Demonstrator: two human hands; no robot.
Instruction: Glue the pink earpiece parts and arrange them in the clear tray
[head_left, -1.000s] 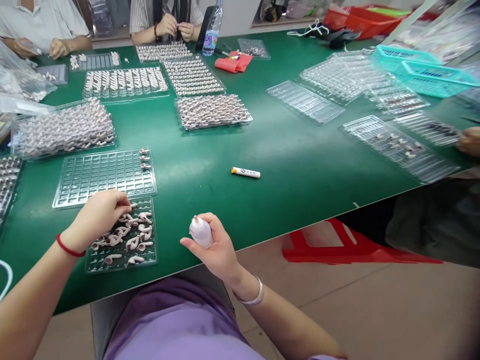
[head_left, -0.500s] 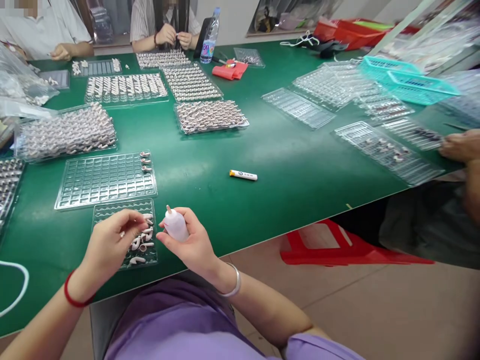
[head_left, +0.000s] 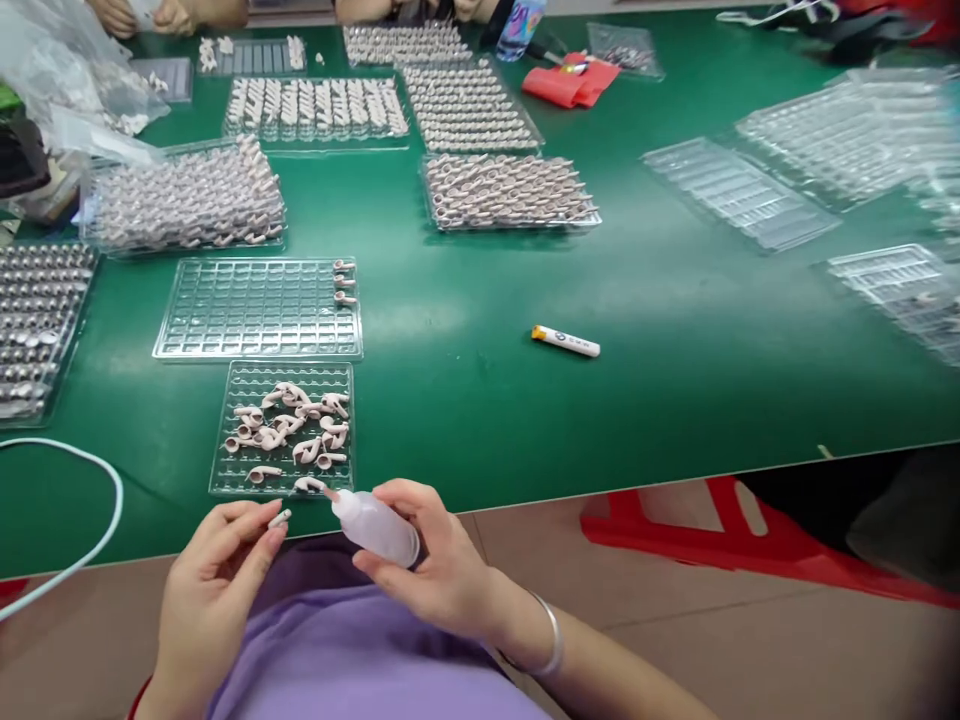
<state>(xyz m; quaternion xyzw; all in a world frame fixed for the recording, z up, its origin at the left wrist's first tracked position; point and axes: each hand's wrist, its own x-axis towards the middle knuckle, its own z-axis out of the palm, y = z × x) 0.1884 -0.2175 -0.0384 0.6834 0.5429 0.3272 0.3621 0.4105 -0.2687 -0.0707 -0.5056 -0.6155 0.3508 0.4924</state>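
Low at the table's front edge, my left hand (head_left: 214,575) pinches a small pale rod-shaped part (head_left: 280,518) between thumb and fingertips. My right hand (head_left: 454,575) is wrapped around a white squeeze bottle (head_left: 381,527), which lies tilted with its thin brownish tip pointing left. That tip is near the held part but apart from it. Just beyond both hands is a small clear tray (head_left: 244,380) with several loose pinkish earbud shells (head_left: 285,432) in it. Behind it lies a larger clear tray (head_left: 251,310) with 3 shells (head_left: 344,281) at its right end.
Filled trays of shells (head_left: 510,190) stand farther back, with another stack (head_left: 187,195) at left. A white marker-like tube (head_left: 566,341) lies to the right. A white cable (head_left: 112,480) loops at left. Other people's hands (head_left: 172,17) show at the far edge. A red stool (head_left: 660,535) stands below the table.
My left hand has drawn back from the small tray toward my body, and the rod-shaped part now shows in its fingers. The bottle has come nearer and tipped leftward. The view has tilted down.
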